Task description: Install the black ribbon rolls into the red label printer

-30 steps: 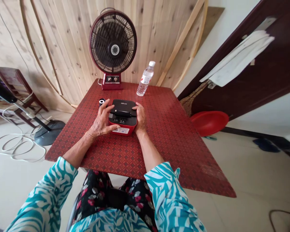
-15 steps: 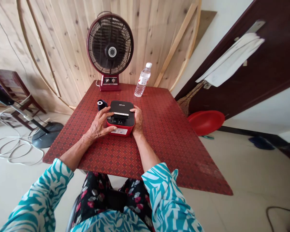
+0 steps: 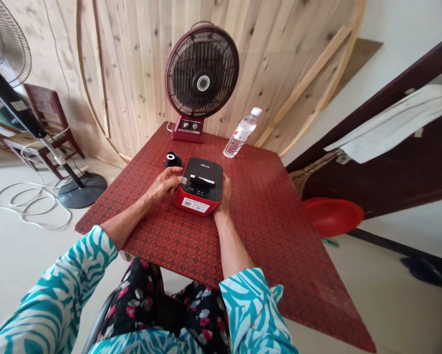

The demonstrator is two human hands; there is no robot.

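A boxy device [image 3: 205,168] with a black top and red sides, which looks like a small label printer, rests on the patterned table. A black bar with a white strip lies across its top, and a white printed sticker is on its front side. My right hand [image 3: 223,196] grips the device's right side, the fingers partly hidden behind it. At the left edge is my left hand [image 3: 168,183], its fingers drawn together. A small pale patch shows at those fingertips; whether they hold it I cannot tell. Just behind the left hand lies a black round object [image 3: 174,159] with a white ring.
A dark red fan [image 3: 202,83] stands at the table's [image 3: 272,236] back edge. A clear water bottle [image 3: 242,133] is right of it. A standing fan's base [image 3: 82,190] and loose cable are on the left floor; a red basin [image 3: 331,216] is at right.
My left hand has slid from the device's top to its left edge, and its fingers have closed up. My right hand stays at the right side. The view has shifted left.
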